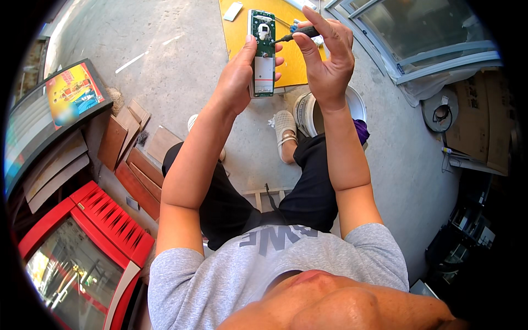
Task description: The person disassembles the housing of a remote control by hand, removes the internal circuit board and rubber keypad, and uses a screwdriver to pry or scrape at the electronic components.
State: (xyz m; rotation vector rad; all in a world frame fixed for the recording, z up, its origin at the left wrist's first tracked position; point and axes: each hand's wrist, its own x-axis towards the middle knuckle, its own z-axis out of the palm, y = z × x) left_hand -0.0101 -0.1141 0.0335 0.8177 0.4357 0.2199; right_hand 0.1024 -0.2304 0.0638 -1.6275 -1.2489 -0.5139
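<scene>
My left hand (236, 82) grips an oblong device (264, 71) upright, with a green circuit board showing on its upper part and a white panel below. My right hand (330, 71) pinches a black-handled screwdriver (304, 33), whose dark tip reaches the right side of the board. Behind them stands a yellow tabletop (235, 34), with a small white rectangular piece (232, 11) at the back left. Some small blue and white items near the screwdriver are partly hidden.
White buckets (355, 98) with purple cloth (361, 131) stand beside my right leg. Wooden boards (115, 140), a red glass-fronted cabinet (113, 223) and a display case (34, 118) are on the left. A framed glass panel (412, 38) and cardboard (473, 118) are on the right.
</scene>
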